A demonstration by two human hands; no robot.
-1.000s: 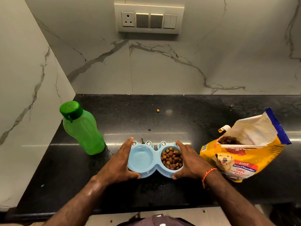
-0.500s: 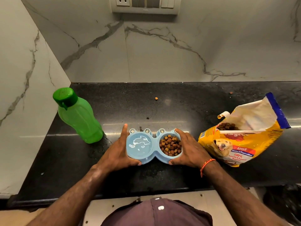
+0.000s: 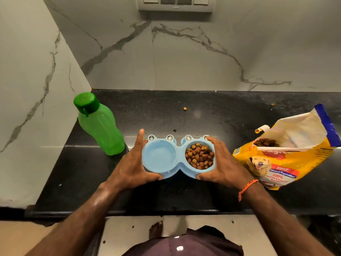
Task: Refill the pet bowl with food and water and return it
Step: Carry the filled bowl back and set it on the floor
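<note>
A light blue double pet bowl [image 3: 178, 159] is held over the black counter [image 3: 203, 117], near its front edge. Its left cup holds water and its right cup is full of brown kibble [image 3: 200, 156]. My left hand [image 3: 132, 166] grips the bowl's left end, thumb along the front rim. My right hand [image 3: 220, 164] grips the right end the same way. A green water bottle [image 3: 100, 124] with its cap on stands to the left. An open yellow bag of dog food [image 3: 287, 152] leans to the right.
Marble walls close off the back and the left side. Stray kibble [image 3: 184, 108] lies on the counter behind the bowl, and another piece at the far right. A switch panel [image 3: 177, 4] is on the back wall. My bare foot [image 3: 156, 229] stands on the floor below.
Both hands stay on the bowl's ends. The bowl has come a little nearer and looks lifted off the counter. The view has tilted down, showing the floor and my foot.
</note>
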